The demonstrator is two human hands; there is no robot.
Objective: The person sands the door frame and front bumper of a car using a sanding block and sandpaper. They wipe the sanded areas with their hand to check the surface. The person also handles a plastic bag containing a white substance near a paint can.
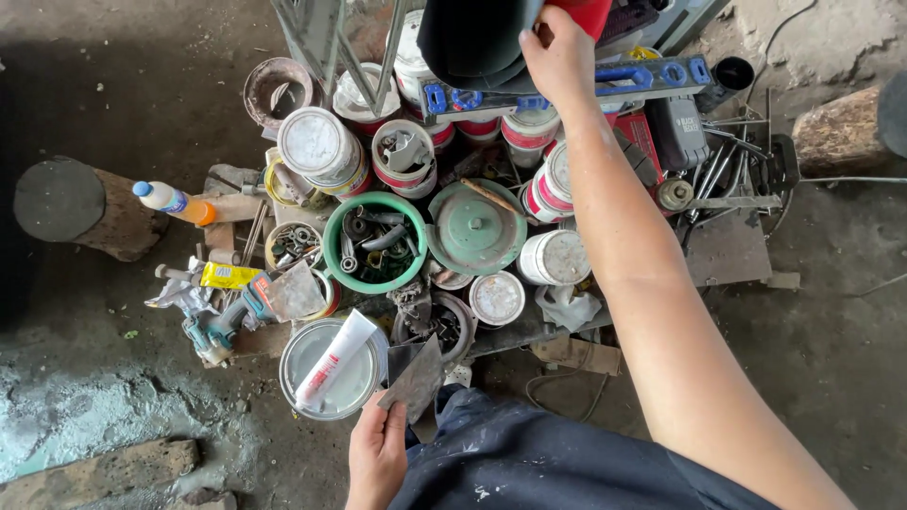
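Left hand [376,460] low in view, fingers pinched on a grey putty knife [414,382] beside a white tube [335,361] lying on a can lid [312,364]. Farther off, right hand [559,55] grips a dark bucket [472,38] above the blue level [605,83].

A single head-worn camera looks almost straight down from above the person, facing a cluttered heap of cans and tools on a dirty concrete floor. The green bucket [375,242] of metal fittings sits just left of the frame's middle, fairly near the lens. Below it lies the person's dark paint-flecked trouser leg [529,453]; above it, the frame's top edge cuts off further clutter.
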